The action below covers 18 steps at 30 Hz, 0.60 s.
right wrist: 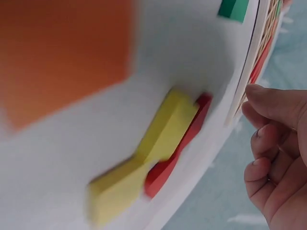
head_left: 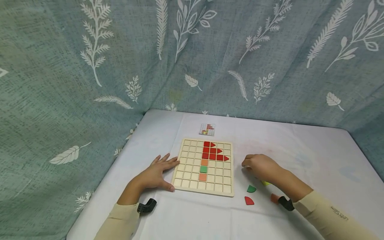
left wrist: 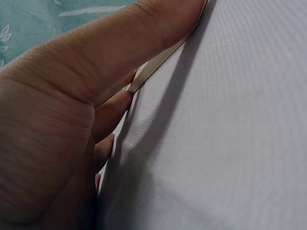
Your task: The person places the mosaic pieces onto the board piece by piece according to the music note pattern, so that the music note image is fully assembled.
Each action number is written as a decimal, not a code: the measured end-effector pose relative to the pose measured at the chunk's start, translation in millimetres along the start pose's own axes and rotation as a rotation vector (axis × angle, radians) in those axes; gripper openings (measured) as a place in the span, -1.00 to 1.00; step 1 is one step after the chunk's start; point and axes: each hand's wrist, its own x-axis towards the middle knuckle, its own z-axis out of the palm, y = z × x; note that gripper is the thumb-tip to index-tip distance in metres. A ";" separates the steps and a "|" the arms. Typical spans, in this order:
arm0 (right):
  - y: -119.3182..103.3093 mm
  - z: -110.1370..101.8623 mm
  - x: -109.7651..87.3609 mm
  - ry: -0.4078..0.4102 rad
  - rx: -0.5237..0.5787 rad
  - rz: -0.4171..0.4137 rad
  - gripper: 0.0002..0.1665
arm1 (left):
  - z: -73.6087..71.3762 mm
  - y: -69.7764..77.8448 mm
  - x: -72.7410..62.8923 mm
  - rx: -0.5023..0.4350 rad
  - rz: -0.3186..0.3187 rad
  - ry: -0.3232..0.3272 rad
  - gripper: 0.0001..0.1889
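White-covered bench (head_left: 198, 220) here, with a wide stretch of cloth between its near side and the board, plus plenty of room off to the right. The left strip is tighter, since the bench edge slants in there.

Closest stuff first: a red quarter-round (head_left: 249, 200) and an orange piece (head_left: 274, 199) lie right of the board's near corner, the orange one just beside the black wrist camera (head_left: 286, 203). A bit farther is a green quarter-round (head_left: 251, 189), then a yellow shape (head_left: 265, 183) partly under the forearm. The right wrist view shows a red piece (right wrist: 177, 153) right beside the yellow.

Left hand (head_left: 156, 173) is spread wide, thumb and fingers touching the board's left edge. Right hand (head_left: 262, 166) is just right of the board, fingers curled in, thumb by the index finger, and I see nothing in its grip.

The board (head_left: 187, 185) itself is pale wood, gridded, sitting slightly skewed mid-bench. Three red rows step longer toward you, each ending in a point on the right; below runs an orange, green, orange column, one cell short of the near rim.

Beyond it: a small pattern card (head_left: 207, 129), then leafy teal fabric (head_left: 222, 83).
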 end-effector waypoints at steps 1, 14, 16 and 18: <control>3.1 -1.1 -3.3 -0.008 0.000 0.014 -0.74 | 0.1 -0.2 0.0 0.002 0.001 0.000 0.25; 39.9 -3.6 -40.8 -0.034 0.055 0.147 -0.78 | 0.1 0.9 -2.2 -0.002 -0.003 0.004 0.26; 42.9 -4.7 -45.4 -0.033 0.064 0.147 -0.77 | -0.5 1.1 -2.8 -0.002 -0.005 0.001 0.26; 45.3 -5.5 -49.5 -0.022 0.059 0.137 -0.75 | -1.3 1.3 -3.3 0.000 -0.005 0.001 0.26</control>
